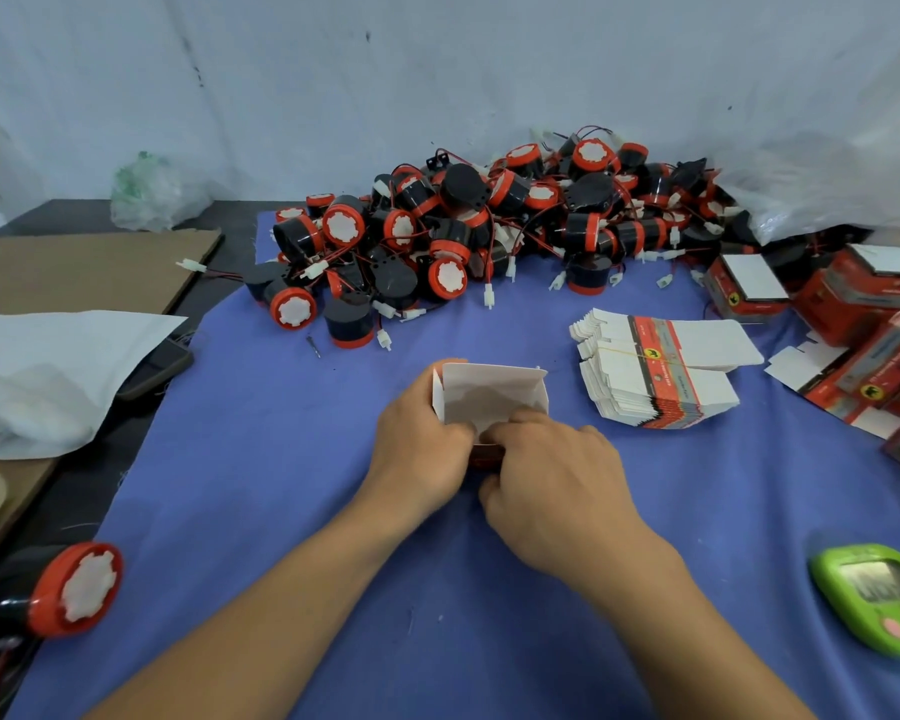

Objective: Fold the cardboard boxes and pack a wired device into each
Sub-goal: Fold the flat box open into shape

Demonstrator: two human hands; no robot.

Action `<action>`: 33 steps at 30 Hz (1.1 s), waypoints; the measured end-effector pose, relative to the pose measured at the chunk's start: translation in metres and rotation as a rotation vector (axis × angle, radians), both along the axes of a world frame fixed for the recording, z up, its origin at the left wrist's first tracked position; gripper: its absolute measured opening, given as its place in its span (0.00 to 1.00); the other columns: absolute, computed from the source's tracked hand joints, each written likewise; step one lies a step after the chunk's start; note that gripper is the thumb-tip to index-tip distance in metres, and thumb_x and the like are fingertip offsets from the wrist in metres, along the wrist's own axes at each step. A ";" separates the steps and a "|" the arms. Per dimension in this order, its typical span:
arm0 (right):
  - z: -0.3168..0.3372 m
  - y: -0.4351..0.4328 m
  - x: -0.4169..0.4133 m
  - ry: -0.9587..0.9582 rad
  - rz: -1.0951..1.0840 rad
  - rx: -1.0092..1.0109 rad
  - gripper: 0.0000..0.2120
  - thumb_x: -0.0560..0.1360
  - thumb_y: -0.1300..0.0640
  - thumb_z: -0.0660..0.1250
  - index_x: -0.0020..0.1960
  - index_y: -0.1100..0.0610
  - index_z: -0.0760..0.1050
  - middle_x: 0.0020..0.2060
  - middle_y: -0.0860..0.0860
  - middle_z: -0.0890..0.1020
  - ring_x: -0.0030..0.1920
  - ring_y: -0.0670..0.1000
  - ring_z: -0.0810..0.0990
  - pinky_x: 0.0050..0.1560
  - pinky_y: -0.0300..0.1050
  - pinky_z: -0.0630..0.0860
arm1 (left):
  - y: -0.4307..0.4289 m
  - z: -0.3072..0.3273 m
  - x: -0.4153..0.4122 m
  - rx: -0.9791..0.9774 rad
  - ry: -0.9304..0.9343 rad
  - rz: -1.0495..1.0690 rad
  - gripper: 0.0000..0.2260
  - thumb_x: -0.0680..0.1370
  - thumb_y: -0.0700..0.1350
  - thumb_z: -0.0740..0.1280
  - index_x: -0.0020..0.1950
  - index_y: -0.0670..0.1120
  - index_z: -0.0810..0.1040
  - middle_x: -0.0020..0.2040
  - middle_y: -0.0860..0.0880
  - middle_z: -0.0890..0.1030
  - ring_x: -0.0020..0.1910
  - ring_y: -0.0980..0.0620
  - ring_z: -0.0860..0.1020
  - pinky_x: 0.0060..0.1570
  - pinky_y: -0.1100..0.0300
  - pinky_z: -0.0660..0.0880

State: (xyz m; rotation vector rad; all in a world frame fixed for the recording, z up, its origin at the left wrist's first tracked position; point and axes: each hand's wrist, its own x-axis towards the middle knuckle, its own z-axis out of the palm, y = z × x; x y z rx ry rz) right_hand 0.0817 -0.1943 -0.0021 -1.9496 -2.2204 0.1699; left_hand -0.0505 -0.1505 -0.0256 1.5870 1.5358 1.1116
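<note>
A small cardboard box stands on the blue cloth in the middle, its white inner flaps raised and open toward me. My left hand grips its left side, fingers curled round the wall. My right hand is curled over the near flap and pinches it down against the box. A bundled stack of flat box blanks lies just to the right. A large heap of black and red wired devices fills the back of the cloth. One device lies apart at the near left.
Folded red boxes pile up at the right edge. A green timer sits near right. White sheets and a dark phone lie at left on brown cardboard. Blue cloth covers the table.
</note>
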 end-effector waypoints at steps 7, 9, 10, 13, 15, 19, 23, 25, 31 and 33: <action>-0.011 -0.016 -0.003 0.411 -0.066 0.262 0.17 0.74 0.53 0.68 0.62 0.41 0.78 0.50 0.36 0.81 0.50 0.46 0.78 0.44 0.40 0.70 | 0.006 0.002 -0.014 0.077 -0.006 0.153 0.19 0.74 0.40 0.69 0.61 0.60 0.78 0.46 0.65 0.81 0.46 0.76 0.75 0.40 0.78 0.70; -0.013 -0.017 -0.002 0.623 -0.080 0.340 0.21 0.74 0.57 0.71 0.64 0.40 0.80 0.56 0.33 0.77 0.57 0.39 0.77 0.51 0.29 0.71 | 0.012 0.003 -0.023 0.054 -0.004 0.186 0.18 0.73 0.41 0.70 0.57 0.59 0.77 0.45 0.64 0.81 0.46 0.72 0.77 0.36 0.76 0.70; -0.015 -0.015 -0.002 0.689 -0.100 0.344 0.21 0.75 0.59 0.72 0.63 0.40 0.81 0.57 0.34 0.78 0.57 0.36 0.76 0.52 0.25 0.70 | 0.014 0.003 -0.026 0.033 -0.003 0.200 0.16 0.73 0.42 0.71 0.56 0.59 0.77 0.44 0.64 0.81 0.45 0.70 0.77 0.35 0.76 0.70; -0.020 0.003 0.002 0.817 -0.242 0.224 0.19 0.77 0.59 0.69 0.62 0.39 0.81 0.58 0.41 0.80 0.55 0.31 0.74 0.48 0.24 0.69 | 0.019 0.000 -0.030 0.042 0.007 0.217 0.17 0.73 0.42 0.71 0.55 0.62 0.75 0.42 0.67 0.78 0.43 0.75 0.75 0.35 0.78 0.69; -0.021 0.024 0.005 0.839 -0.323 0.148 0.20 0.78 0.60 0.65 0.66 0.43 0.80 0.52 0.45 0.83 0.47 0.33 0.77 0.42 0.25 0.69 | 0.022 -0.001 -0.031 0.059 0.015 0.207 0.18 0.74 0.42 0.70 0.57 0.62 0.75 0.43 0.67 0.77 0.43 0.67 0.76 0.38 0.80 0.68; -0.021 0.071 -0.003 0.735 -0.318 0.095 0.24 0.79 0.61 0.61 0.73 0.52 0.75 0.54 0.49 0.86 0.48 0.44 0.80 0.41 0.32 0.67 | 0.028 -0.002 -0.032 0.085 0.043 0.192 0.16 0.74 0.42 0.70 0.54 0.62 0.74 0.42 0.68 0.77 0.42 0.61 0.74 0.38 0.79 0.69; -0.013 0.118 -0.007 0.769 -0.290 0.045 0.26 0.79 0.63 0.63 0.77 0.55 0.70 0.72 0.53 0.77 0.70 0.54 0.76 0.59 0.39 0.68 | 0.030 -0.005 -0.033 0.119 0.055 0.182 0.15 0.74 0.42 0.69 0.54 0.60 0.75 0.41 0.68 0.77 0.42 0.76 0.74 0.38 0.80 0.68; -0.002 0.139 -0.006 0.720 -0.232 0.081 0.25 0.79 0.62 0.66 0.76 0.55 0.71 0.72 0.54 0.77 0.70 0.54 0.76 0.63 0.43 0.70 | 0.031 -0.006 -0.033 0.110 0.060 0.190 0.14 0.74 0.43 0.70 0.55 0.59 0.75 0.40 0.68 0.76 0.40 0.71 0.75 0.37 0.81 0.67; 0.031 0.196 -0.031 0.514 0.055 -0.021 0.28 0.80 0.60 0.66 0.79 0.51 0.66 0.72 0.56 0.77 0.63 0.59 0.80 0.58 0.51 0.77 | 0.034 -0.011 -0.035 0.113 0.066 0.171 0.15 0.74 0.43 0.70 0.57 0.59 0.76 0.42 0.68 0.76 0.41 0.67 0.75 0.36 0.78 0.69; 0.030 0.212 -0.043 0.295 0.129 -0.086 0.34 0.80 0.61 0.66 0.83 0.52 0.58 0.76 0.59 0.69 0.68 0.63 0.74 0.61 0.53 0.74 | 0.035 -0.011 -0.036 0.103 0.069 0.165 0.14 0.75 0.43 0.70 0.58 0.57 0.77 0.42 0.68 0.76 0.42 0.61 0.76 0.35 0.77 0.70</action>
